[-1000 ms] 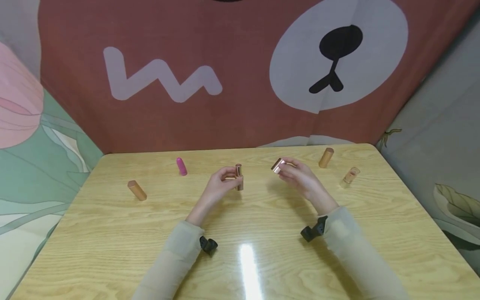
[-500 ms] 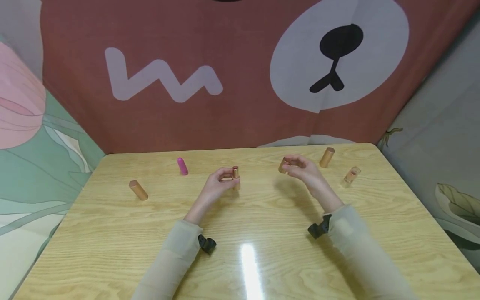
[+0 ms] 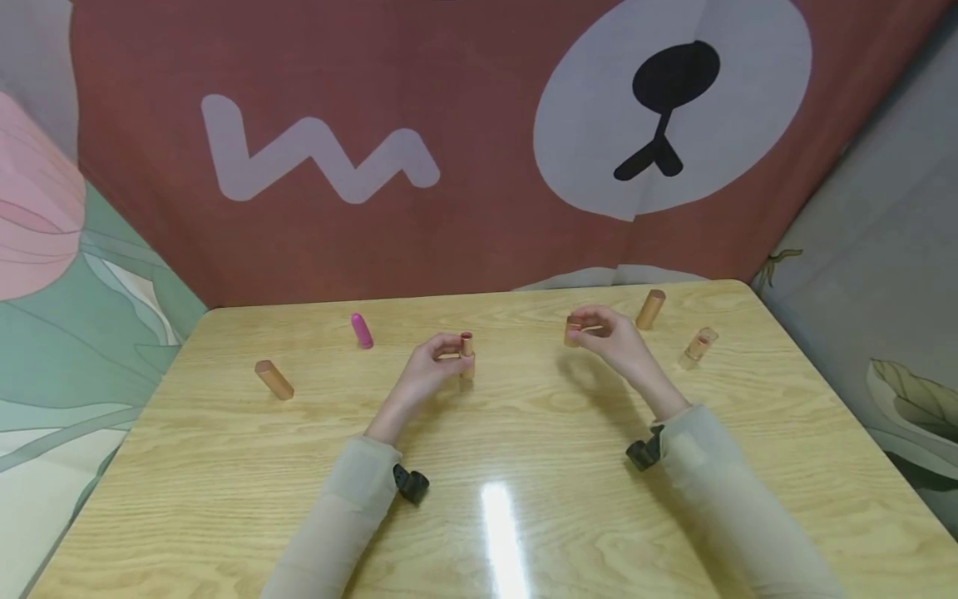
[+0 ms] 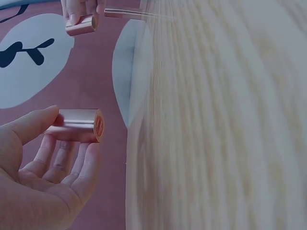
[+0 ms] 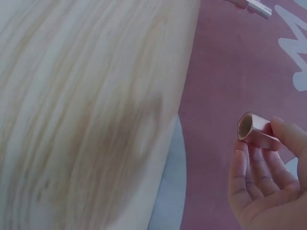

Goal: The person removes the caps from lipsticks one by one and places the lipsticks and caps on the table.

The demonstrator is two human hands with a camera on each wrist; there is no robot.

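Note:
Near the middle of the table my left hand pinches an uncapped gold lipstick between thumb and fingers, upright, its dark red top showing in the head view. In the left wrist view the lipstick's shiny base lies across the fingertips. To the right, my right hand pinches a short gold lipstick cap above the table. Its hollow mouth faces the camera in the right wrist view, where the cap sits between thumb and fingers. Lipstick and cap are well apart.
A closed gold tube and a bright pink bullet-shaped piece stand on the left of the wooden table. Back right are another gold tube and a clear-bodied tube. A printed cloth hangs behind.
Both hands have drawn apart. The right hand has carried the cap rightward and turned it from tilted to nearly upright. The left hand has shifted slightly left with the lipstick.

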